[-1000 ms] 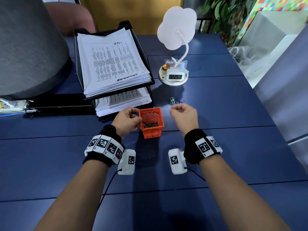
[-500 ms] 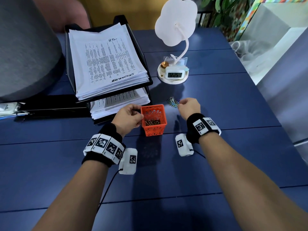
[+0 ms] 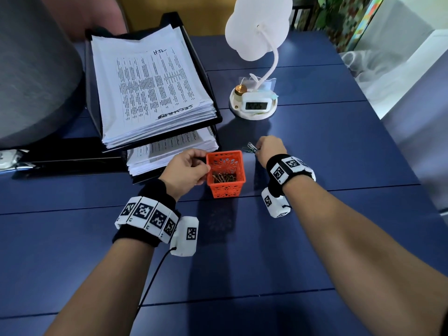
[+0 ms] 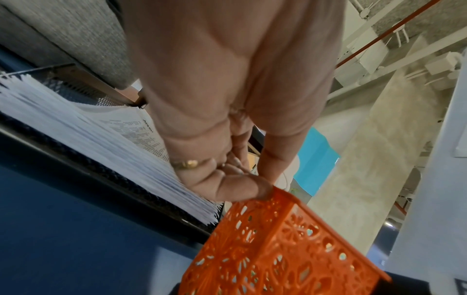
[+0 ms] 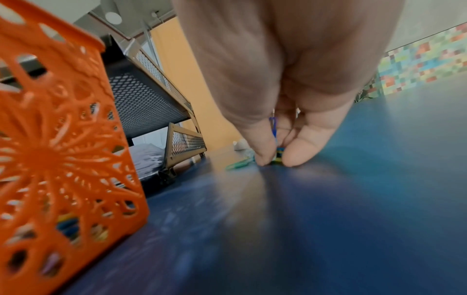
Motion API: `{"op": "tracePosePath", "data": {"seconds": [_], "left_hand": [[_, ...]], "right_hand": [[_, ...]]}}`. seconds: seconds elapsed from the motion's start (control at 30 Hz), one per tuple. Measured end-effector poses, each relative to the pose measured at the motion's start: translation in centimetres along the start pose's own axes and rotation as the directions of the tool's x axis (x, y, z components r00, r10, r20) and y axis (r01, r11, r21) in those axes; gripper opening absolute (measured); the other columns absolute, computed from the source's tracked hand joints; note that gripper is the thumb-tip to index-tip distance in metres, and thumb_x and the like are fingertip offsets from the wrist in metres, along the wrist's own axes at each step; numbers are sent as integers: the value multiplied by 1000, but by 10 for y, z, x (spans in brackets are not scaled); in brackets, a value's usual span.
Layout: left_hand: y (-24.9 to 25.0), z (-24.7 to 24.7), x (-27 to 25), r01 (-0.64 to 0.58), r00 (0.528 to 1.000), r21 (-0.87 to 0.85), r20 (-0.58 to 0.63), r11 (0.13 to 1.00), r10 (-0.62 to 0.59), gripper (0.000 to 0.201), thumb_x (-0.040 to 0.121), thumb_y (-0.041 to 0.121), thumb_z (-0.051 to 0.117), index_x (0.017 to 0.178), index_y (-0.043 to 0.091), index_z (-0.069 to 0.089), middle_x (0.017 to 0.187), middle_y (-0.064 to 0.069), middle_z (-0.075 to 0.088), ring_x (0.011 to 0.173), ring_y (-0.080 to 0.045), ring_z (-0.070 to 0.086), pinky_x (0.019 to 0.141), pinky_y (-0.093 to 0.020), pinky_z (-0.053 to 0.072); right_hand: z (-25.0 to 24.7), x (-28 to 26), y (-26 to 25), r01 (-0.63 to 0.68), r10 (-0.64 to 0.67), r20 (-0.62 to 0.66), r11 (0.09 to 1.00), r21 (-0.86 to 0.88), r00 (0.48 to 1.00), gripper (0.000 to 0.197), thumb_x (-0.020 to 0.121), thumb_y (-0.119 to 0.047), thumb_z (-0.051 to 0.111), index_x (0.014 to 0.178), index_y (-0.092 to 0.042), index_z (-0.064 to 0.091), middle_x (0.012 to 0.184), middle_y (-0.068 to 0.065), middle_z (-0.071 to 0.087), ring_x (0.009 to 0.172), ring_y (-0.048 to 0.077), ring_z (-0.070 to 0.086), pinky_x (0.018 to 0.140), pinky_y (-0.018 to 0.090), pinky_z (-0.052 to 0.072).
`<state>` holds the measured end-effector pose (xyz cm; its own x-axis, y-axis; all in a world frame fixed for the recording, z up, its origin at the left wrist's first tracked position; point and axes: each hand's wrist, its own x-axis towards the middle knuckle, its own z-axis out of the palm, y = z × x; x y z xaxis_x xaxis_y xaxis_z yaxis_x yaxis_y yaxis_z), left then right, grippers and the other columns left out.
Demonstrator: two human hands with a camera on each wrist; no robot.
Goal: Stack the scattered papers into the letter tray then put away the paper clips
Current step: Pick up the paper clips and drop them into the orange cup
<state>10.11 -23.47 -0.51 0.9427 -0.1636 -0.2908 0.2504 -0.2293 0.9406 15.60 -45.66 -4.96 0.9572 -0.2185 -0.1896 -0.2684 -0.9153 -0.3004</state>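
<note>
A small orange perforated basket [image 3: 226, 174] stands on the blue table, with gold paper clips [image 3: 223, 177] at its bottom. My left hand [image 3: 188, 169] grips the basket's left rim [image 4: 271, 192] with thumb and fingers. Just behind the basket on the right lies a small pile of coloured paper clips [image 3: 251, 147]. My right hand [image 3: 269, 147] reaches down onto the pile; in the right wrist view its thumb and fingers pinch coloured clips [image 5: 275, 151] against the tabletop. The black two-tier letter tray [image 3: 215, 117] holds thick stacks of printed paper [image 3: 150, 86] on both levels.
A white flower-shaped lamp with a small digital clock [image 3: 254, 105] stands behind the clips. A large grey rounded object [image 3: 31, 76] fills the left rear. The table's right edge [image 3: 397, 146] drops to a pale floor.
My right hand went forward from beside the basket to the coloured clips and now pinches them on the table. The left hand stayed on the basket rim.
</note>
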Motion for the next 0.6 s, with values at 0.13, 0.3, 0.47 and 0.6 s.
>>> {"op": "tracePosePath", "data": {"seconds": [0.13, 0.3, 0.47, 0.6], "left_hand": [[1, 1, -1, 2, 1000, 1, -3, 1000, -2, 23, 90, -7, 54, 92, 16, 56, 66, -4, 48, 44, -4, 49, 46, -18, 42], [1, 2, -4, 9, 1000, 19, -13, 1000, -9, 23, 90, -6, 55, 91, 17, 57, 65, -3, 49, 48, -8, 50, 48, -20, 43], [2, 5, -6, 14, 1000, 25, -15, 1000, -13, 22, 90, -6, 54, 91, 16, 57, 65, -5, 51, 51, -12, 51, 46, -19, 43], [5, 11, -8, 10, 1000, 18, -15, 1000, -10, 22, 89, -8, 53, 91, 14, 57, 63, -5, 49, 43, -6, 49, 43, -17, 40]], "right_hand": [[-2, -13, 6, -62, 63, -5, 994, 95, 998, 26, 85, -2, 51, 104, -7, 67, 108, 18, 65, 105, 36, 59, 87, 38, 52], [-7, -31, 21, -167, 198, -30, 892, 419, 980, 9, 79, -6, 63, 79, -13, 68, 94, 14, 70, 95, 32, 65, 87, 36, 53], [-36, -60, 21, -79, 147, -40, 719, 690, 988, 18, 77, -2, 65, 70, -19, 62, 72, 7, 65, 66, 24, 62, 75, 39, 57], [-62, -85, 1, 52, 5, -67, 569, 821, 998, 17, 79, 5, 62, 83, -10, 66, 68, 6, 59, 53, 14, 54, 61, 28, 55]]}}
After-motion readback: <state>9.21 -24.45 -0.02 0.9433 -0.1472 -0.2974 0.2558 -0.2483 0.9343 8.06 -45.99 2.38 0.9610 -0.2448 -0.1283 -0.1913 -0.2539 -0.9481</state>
